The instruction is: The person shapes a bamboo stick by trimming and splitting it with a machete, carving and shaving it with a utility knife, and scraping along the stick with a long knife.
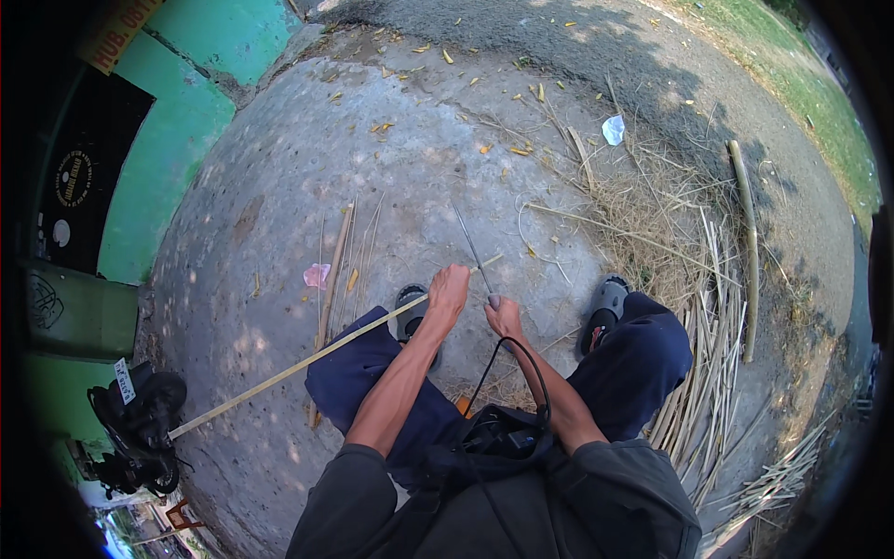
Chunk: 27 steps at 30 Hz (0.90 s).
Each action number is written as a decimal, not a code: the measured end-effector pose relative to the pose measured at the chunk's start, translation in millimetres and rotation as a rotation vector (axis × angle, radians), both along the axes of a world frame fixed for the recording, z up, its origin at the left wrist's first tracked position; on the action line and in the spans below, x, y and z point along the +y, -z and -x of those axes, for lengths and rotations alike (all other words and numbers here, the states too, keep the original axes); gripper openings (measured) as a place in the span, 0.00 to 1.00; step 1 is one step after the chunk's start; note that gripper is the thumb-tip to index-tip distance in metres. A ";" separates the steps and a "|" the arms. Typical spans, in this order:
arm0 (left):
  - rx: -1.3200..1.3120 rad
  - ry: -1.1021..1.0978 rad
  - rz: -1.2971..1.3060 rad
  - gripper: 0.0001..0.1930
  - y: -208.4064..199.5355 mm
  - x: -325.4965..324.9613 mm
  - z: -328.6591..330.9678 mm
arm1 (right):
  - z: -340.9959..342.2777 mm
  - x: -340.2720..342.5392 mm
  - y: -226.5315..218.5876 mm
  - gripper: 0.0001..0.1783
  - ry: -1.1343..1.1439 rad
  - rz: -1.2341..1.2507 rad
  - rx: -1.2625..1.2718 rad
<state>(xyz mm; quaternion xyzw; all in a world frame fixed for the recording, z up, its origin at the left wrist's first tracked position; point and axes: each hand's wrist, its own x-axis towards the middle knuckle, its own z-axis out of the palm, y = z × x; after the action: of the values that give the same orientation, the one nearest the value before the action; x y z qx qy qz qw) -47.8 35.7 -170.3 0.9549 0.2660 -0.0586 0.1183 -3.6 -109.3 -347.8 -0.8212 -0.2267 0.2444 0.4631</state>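
My left hand (448,291) is closed round a long, pale bamboo strip (298,369). The strip slants across my left thigh toward the lower left, and its short end pokes out past my fist on the right. In my right hand (505,318) is a thin, long-bladed knife (471,240), its blade pointing up and to the left. Blade and strip cross close to that short end; whether they touch I cannot tell. My fist hides most of the knife's handle.
On the right lies a heap of split bamboo strips (700,359) with pale shavings (643,219) and a thick pole (745,252). Several thin sticks (337,265) lie left of my shoe. A motorbike (140,424) stands by the green wall (168,177). A black cable hangs near my right forearm.
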 end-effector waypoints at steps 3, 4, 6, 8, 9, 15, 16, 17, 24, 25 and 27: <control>-0.026 -0.016 -0.006 0.05 0.9 7.2 3.1 | 6.0 20.8 -29.9 0.16 -0.034 -0.106 0.081; -0.027 -0.017 -0.004 0.05 1.4 7.6 3.2 | 4.6 25.3 -36.4 0.16 -0.035 -0.104 0.080; -0.044 -0.006 -0.006 0.06 3.8 8.8 5.5 | 3.7 31.6 -38.3 0.16 -0.108 -0.173 0.112; -0.004 -0.007 -0.015 0.06 4.2 9.1 7.9 | 2.7 29.3 -33.6 0.16 -0.112 -0.145 0.112; 0.033 -0.002 -0.020 0.06 1.9 7.6 5.9 | -0.7 25.8 -25.1 0.16 -0.108 -0.115 0.108; 0.092 -0.031 0.020 0.07 -1.2 3.1 7.7 | -4.8 16.2 -6.0 0.18 -0.078 -0.016 0.056; 0.093 -0.033 0.019 0.07 0.3 5.2 8.8 | -2.6 18.6 -9.7 0.18 -0.080 -0.018 0.057; 0.094 -0.038 0.019 0.07 0.9 6.1 8.3 | -0.4 20.2 -15.0 0.17 -0.095 -0.041 0.073; 0.069 -0.029 0.018 0.06 -1.1 3.8 7.9 | 3.1 10.4 -15.6 0.17 -0.072 -0.107 0.111; 0.066 -0.023 0.017 0.06 -1.0 1.6 6.5 | -2.5 5.5 -6.8 0.17 -0.066 -0.108 0.107; 0.036 -0.013 -0.008 0.06 1.9 0.5 7.6 | -8.2 0.6 0.6 0.18 -0.073 -0.006 0.060</control>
<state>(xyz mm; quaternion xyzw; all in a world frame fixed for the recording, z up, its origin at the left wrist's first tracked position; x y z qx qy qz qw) -55.4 36.2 -172.2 0.9524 0.2743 -0.0740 0.1102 4.6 -108.7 -348.5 -0.8033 -0.2435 0.2848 0.4630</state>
